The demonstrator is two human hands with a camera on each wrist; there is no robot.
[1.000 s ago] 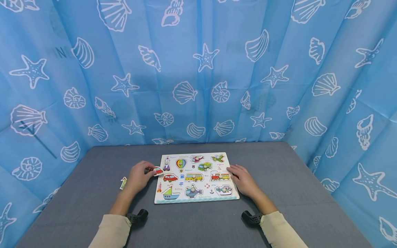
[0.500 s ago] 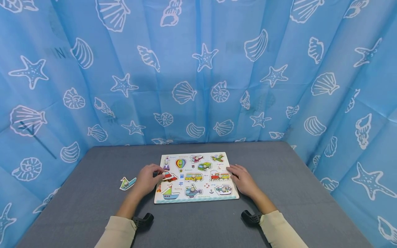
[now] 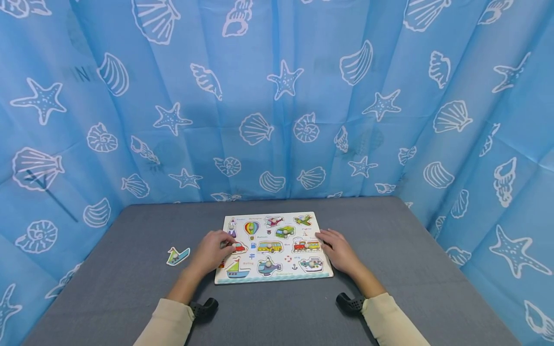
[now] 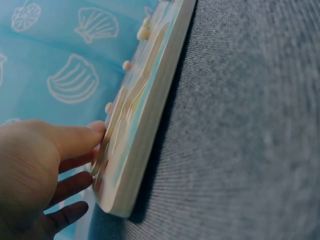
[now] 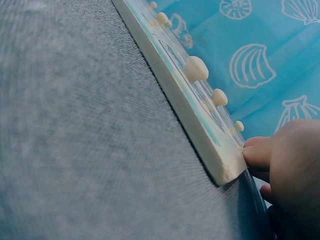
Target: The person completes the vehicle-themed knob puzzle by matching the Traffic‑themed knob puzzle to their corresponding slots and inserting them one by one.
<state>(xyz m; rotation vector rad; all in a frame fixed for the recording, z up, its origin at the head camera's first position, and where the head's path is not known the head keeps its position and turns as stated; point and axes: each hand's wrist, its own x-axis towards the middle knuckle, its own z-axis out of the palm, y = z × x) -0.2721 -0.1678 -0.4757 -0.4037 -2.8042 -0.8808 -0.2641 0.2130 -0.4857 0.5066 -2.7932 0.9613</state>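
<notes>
A wooden knob puzzle board (image 3: 294, 276) with printed vehicles lies on the grey table. At its left side my left hand (image 3: 212, 252) pinches the red car puzzle piece (image 3: 239, 247) over the car's place; fingers cover part of it. Whether the piece sits flush cannot be told. In the left wrist view, the thumb (image 4: 95, 129) is at the board's edge. My right hand (image 3: 342, 252) rests against the board's right edge, its fingers lying along it. The right wrist view shows the right thumb (image 5: 255, 150) touching the board near its corner.
A sailboat puzzle piece (image 3: 178, 256) lies on the table left of my left hand. On the board are a sailboat picture (image 3: 238, 270) and several knobbed pieces, among them a train (image 3: 306, 245). A blue shell-patterned curtain (image 3: 277, 144) stands behind the table.
My left hand has carried the red car piece rightward from the board's left edge onto the car's place, uncovering the loose sailboat piece. The right hand stays at the board's edge.
</notes>
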